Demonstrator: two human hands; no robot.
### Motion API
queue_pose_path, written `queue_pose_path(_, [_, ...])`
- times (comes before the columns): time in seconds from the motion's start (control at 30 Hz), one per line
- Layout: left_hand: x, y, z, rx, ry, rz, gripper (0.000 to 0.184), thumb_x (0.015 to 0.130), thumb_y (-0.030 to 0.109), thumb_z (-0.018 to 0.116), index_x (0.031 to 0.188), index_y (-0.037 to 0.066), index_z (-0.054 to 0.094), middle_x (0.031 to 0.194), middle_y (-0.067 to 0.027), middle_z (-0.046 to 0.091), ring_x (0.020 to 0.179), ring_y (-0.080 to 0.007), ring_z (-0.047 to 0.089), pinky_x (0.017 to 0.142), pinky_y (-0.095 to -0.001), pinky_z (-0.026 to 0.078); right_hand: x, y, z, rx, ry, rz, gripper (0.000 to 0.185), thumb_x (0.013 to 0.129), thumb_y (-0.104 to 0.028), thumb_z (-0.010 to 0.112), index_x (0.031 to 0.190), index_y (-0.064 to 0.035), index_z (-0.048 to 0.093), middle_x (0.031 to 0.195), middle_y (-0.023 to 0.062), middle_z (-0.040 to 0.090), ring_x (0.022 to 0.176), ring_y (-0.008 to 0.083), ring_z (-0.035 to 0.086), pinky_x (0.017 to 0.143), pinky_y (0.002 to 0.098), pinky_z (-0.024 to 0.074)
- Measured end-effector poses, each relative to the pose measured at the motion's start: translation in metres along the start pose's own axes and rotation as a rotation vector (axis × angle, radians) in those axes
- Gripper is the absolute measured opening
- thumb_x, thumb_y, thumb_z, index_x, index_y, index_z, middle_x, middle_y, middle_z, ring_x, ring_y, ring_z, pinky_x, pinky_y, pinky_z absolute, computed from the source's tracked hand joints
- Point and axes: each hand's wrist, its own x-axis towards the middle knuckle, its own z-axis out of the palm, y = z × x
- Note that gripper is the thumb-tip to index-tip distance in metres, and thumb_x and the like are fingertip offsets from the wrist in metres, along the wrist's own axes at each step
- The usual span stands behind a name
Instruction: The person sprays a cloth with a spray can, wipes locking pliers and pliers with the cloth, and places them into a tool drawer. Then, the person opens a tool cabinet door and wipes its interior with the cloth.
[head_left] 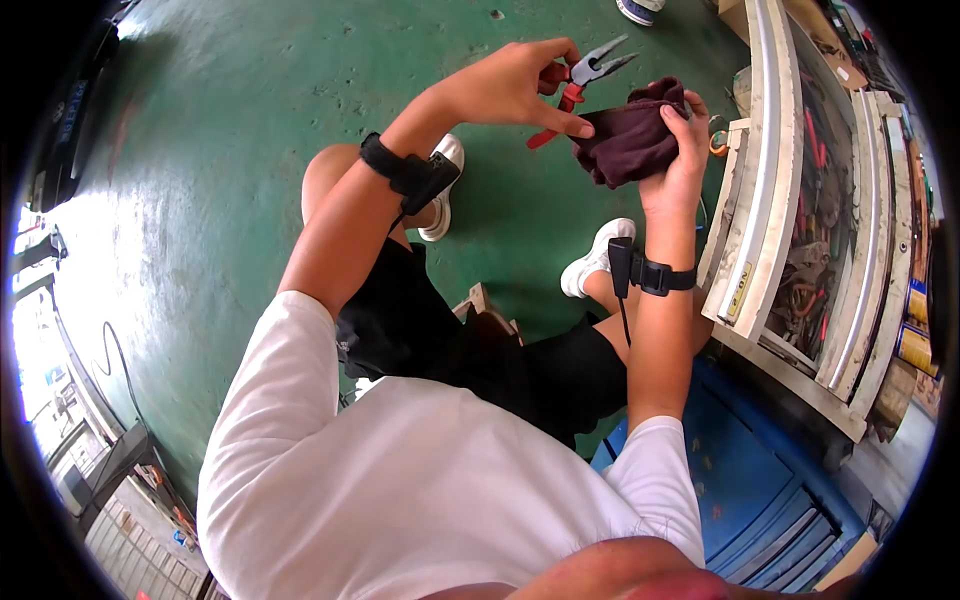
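Note:
My left hand [498, 88] is closed around a pair of needle-nose pliers [588, 72] with red handles. The plier jaws point up and to the right, slightly parted. The left thumb reaches to the edge of a dark maroon cloth [632, 142]; whether it presses on it I cannot tell. Bunched and folded, the cloth is gripped by my right hand [676, 178], whose thumb lies over its right side. Some of the right fingers are hidden behind the cloth. Both hands are held out above the green floor [520, 200].
At the right stands a worn pale cabinet with an open drawer [810, 270] full of tools. Below it is a blue case [750, 480]. My white shoes [600, 255] rest on the floor. Another shoe [640, 10] shows at the top edge. A cable [120, 360] lies at the left.

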Motion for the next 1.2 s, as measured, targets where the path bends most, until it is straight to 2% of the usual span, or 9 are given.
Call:
queue_pose_path(0.27, [0.004, -0.006, 0.011, -0.026, -0.037, 0.001, 0.045, 0.081, 0.018, 0.080, 0.110, -0.002, 0.051, 0.078, -0.0048, 0.063, 0.070, -0.0113, 0.056, 0.064, -0.0290, 0.049, 0.003, 0.014, -0.007, -0.054, 0.143, 0.188, 0.040, 0.084, -0.013, 0.074, 0.116, -0.0073, 0.052, 0.103, 0.0093, 0.062, 0.091, 0.0206, 0.064, 0.078, 0.0357, 0.0545])
queue_pose_path(0.53, [0.005, -0.002, 0.015, -0.081, 0.008, 0.014, 0.041, 0.081, 0.011, 0.071, 0.113, -0.003, 0.050, 0.081, -0.0067, 0.062, 0.070, -0.0126, 0.057, 0.066, -0.0302, 0.050, -0.003, 0.008, -0.002, -0.120, 0.045, 0.247, 0.032, 0.083, -0.015, 0.074, 0.109, -0.0084, 0.055, 0.099, 0.0079, 0.063, 0.090, 0.0187, 0.064, 0.077, 0.0342, 0.0537])
queue_pose_path(0.73, [0.007, 0.006, 0.014, -0.094, 0.044, -0.121, 0.044, 0.082, 0.010, 0.067, 0.117, -0.004, 0.046, 0.077, -0.0074, 0.060, 0.067, -0.0120, 0.054, 0.063, -0.0296, 0.048, -0.001, 0.015, -0.006, -0.075, 0.078, 0.264, 0.032, 0.082, -0.015, 0.072, 0.108, -0.0099, 0.054, 0.098, 0.0071, 0.062, 0.089, 0.0187, 0.064, 0.077, 0.0345, 0.0528])
queue_pose_path(0.83, [0.008, 0.001, 0.018, -0.080, 0.127, -0.056, 0.044, 0.084, 0.013, 0.069, 0.118, -0.004, 0.046, 0.078, -0.0080, 0.059, 0.070, -0.0107, 0.056, 0.065, -0.0299, 0.049, -0.001, 0.018, -0.008, -0.060, 0.064, 0.273, 0.032, 0.083, -0.015, 0.071, 0.109, -0.0095, 0.054, 0.098, 0.0072, 0.062, 0.090, 0.0183, 0.064, 0.078, 0.0342, 0.0525])
queue_pose_path(0.9, [0.009, -0.003, 0.021, -0.109, 0.160, -0.031, 0.051, 0.085, 0.023, 0.075, 0.118, -0.003, 0.047, 0.081, -0.0071, 0.060, 0.075, -0.0101, 0.058, 0.069, -0.0301, 0.050, -0.003, 0.017, -0.005, -0.077, 0.026, 0.282, 0.032, 0.083, -0.014, 0.070, 0.110, -0.0088, 0.054, 0.099, 0.0073, 0.063, 0.091, 0.0177, 0.064, 0.080, 0.0337, 0.0524])
queue_pose_path(1.0, [0.013, -0.010, 0.031, -0.248, 0.243, 0.017, 0.063, 0.082, 0.036, 0.082, 0.119, -0.003, 0.048, 0.084, -0.0060, 0.060, 0.079, -0.0107, 0.058, 0.072, -0.0300, 0.051, -0.013, 0.021, 0.001, -0.264, -0.302, 0.354, 0.036, 0.089, -0.016, 0.069, 0.120, -0.0019, 0.057, 0.105, 0.0088, 0.067, 0.093, 0.0145, 0.065, 0.081, 0.0297, 0.0531])
queue_pose_path(1.1, [0.013, -0.004, 0.033, -0.167, 0.242, -0.081, 0.072, 0.079, 0.040, 0.084, 0.122, -0.004, 0.048, 0.086, -0.0052, 0.061, 0.083, -0.0118, 0.060, 0.076, -0.0296, 0.052, -0.018, 0.038, 0.004, -0.449, -0.397, 0.249, 0.027, 0.096, -0.018, 0.064, 0.116, -0.0004, 0.061, 0.102, 0.0057, 0.068, 0.094, 0.0142, 0.066, 0.087, 0.0288, 0.0509])
queue_pose_path(1.13, [0.013, -0.005, 0.033, -0.166, 0.242, -0.081, 0.072, 0.079, 0.040, 0.084, 0.122, -0.004, 0.048, 0.086, -0.0052, 0.061, 0.083, -0.0118, 0.060, 0.076, -0.0296, 0.052, -0.019, 0.035, 0.007, -0.389, -0.381, 0.282, 0.026, 0.096, -0.020, 0.066, 0.111, 0.0006, 0.066, 0.098, 0.0052, 0.069, 0.088, 0.0123, 0.065, 0.079, 0.0283, 0.0533])
queue_pose_path(1.2, [0.013, -0.003, 0.031, -0.068, 0.281, -0.016, 0.077, 0.078, 0.044, 0.084, 0.125, -0.004, 0.047, 0.089, -0.0081, 0.063, 0.084, -0.0130, 0.061, 0.077, -0.0302, 0.052, -0.016, 0.030, 0.004, -0.405, -0.397, 0.220, 0.024, 0.096, -0.020, 0.065, 0.110, 0.0004, 0.065, 0.096, 0.0055, 0.069, 0.086, 0.0121, 0.065, 0.078, 0.0280, 0.0534])
